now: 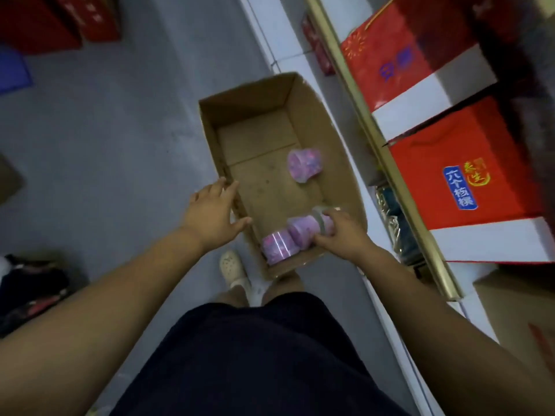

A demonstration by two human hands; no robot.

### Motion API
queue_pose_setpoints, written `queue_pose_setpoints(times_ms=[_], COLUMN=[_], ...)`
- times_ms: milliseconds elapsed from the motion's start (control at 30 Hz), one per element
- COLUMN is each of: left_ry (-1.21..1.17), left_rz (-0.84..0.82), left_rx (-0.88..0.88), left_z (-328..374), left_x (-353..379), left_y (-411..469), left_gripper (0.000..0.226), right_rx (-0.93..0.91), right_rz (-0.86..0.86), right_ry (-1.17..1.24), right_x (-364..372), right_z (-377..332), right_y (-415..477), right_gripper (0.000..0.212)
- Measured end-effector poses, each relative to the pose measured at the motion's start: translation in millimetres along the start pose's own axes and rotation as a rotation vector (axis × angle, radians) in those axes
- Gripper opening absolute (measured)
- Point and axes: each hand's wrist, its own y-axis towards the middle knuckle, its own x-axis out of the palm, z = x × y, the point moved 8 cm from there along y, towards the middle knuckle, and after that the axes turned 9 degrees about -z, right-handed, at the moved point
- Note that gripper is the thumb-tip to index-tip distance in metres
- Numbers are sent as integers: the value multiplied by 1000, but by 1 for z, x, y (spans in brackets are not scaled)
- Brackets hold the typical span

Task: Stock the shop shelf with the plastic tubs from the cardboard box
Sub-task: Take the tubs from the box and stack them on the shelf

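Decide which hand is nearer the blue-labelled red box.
Right. The right hand grips a tub left of the red box; the left hand is farther left, at the cardboard box wall.

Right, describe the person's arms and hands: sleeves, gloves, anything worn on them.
Both arms are bare as far as the frame shows: no sleeve on the left arm or right arm. The left hand and right hand wear no gloves; no watch or bracelet shows at either wrist. Too blurred to tell rings on the fingers.
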Motion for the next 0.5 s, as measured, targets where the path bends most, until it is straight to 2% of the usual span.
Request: queue_pose_setpoints(times_ms=[200, 367, 500], left_ry=[-305, -396, -497], left_rz=[-204, -307, -306], left_rx=[-205, -255, -345], left_z=[-22, -23, -20], left_x=[91, 140, 162], left_y=[5, 19, 27], left_gripper=[85, 83, 74], right_rx=[90, 90, 61], right_rz=[-219, -240, -283], right_ry=[-16, -56, -287], right_x=[49, 64, 77], right_z=[37, 50, 56], right_y=[61, 112, 149], right_gripper=[60, 78, 86])
